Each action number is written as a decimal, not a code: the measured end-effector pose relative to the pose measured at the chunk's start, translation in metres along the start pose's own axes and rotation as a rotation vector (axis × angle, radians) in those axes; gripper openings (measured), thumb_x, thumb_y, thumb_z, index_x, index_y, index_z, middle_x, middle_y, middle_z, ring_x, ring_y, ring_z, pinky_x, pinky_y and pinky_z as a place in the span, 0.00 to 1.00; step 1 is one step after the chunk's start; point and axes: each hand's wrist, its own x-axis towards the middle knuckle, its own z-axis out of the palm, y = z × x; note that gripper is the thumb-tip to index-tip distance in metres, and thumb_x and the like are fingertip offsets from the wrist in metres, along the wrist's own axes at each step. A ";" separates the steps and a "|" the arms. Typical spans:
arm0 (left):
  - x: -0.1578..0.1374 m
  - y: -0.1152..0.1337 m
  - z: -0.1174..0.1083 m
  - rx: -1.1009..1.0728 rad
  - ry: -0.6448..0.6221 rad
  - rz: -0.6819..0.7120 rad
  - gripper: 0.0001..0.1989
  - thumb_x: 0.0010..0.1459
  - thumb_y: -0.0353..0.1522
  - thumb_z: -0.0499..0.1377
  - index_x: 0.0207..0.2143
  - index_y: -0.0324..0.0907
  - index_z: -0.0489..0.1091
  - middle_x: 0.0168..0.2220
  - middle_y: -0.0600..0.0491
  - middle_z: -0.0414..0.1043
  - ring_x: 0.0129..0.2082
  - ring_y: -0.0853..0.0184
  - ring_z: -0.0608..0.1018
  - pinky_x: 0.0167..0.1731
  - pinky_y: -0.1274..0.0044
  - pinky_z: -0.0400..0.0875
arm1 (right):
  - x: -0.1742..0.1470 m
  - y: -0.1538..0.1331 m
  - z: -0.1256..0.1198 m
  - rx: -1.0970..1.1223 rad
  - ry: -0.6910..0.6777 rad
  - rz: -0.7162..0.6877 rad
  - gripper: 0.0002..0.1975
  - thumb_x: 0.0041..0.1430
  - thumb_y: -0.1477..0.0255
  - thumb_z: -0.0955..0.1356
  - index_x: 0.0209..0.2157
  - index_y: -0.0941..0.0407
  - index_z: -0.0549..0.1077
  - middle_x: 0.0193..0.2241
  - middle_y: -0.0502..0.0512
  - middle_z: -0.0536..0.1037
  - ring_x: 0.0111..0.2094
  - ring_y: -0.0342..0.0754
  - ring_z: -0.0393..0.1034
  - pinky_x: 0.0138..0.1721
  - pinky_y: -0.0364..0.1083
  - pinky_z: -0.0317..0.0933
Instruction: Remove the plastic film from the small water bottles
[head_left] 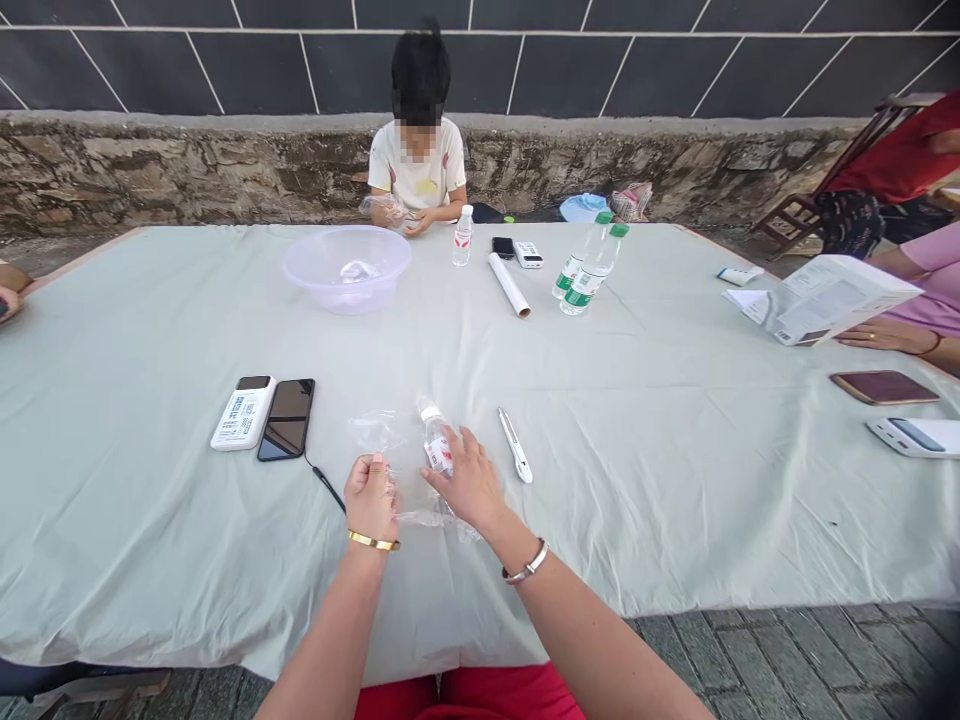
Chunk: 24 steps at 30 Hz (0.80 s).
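My left hand [370,497], with a gold bangle at the wrist, is closed with thumb and fingers pinching clear plastic film [375,428]. The crumpled film spreads over the cloth between my hands, and its exact shape is hard to see. A small clear bottle [436,446] with a white cap and a red-and-white label lies tilted on or in this film. My right hand [472,482], wearing a silver bracelet, grips the bottle's side, thumb across the label; its lower end is partly hidden. Just right of that hand rests a white utility knife [514,446].
A white power bank [243,413] and black phone [287,420] lie left. Farther back stand a translucent basin [346,262], another small bottle [463,237], a white roll [509,286] and two green-capped bottles [589,272]. One person sits opposite; another at right holds a leaflet [832,300].
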 end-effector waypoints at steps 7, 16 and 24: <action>0.012 0.029 -0.038 0.000 0.060 0.044 0.17 0.43 0.42 0.65 0.23 0.43 0.61 0.13 0.66 0.52 0.10 0.80 0.54 0.09 0.85 0.48 | 0.005 0.024 -0.011 0.009 0.100 0.025 0.27 0.64 0.61 0.58 0.62 0.54 0.56 0.57 0.62 0.63 0.54 0.54 0.61 0.52 0.50 0.56; 0.004 0.050 -0.050 -0.012 0.064 0.091 0.19 0.39 0.43 0.68 0.23 0.41 0.64 0.13 0.65 0.56 0.10 0.79 0.56 0.08 0.85 0.51 | 0.010 0.010 -0.015 -0.094 0.056 0.035 0.37 0.54 0.55 0.66 0.62 0.52 0.54 0.56 0.62 0.64 0.54 0.58 0.62 0.49 0.51 0.56; 0.000 0.081 -0.075 0.007 0.079 0.128 0.17 0.40 0.40 0.69 0.24 0.42 0.65 0.14 0.63 0.58 0.12 0.77 0.60 0.09 0.84 0.56 | 0.014 0.010 -0.020 -0.145 0.041 0.093 0.40 0.54 0.55 0.66 0.63 0.58 0.52 0.48 0.65 0.71 0.49 0.58 0.65 0.44 0.50 0.58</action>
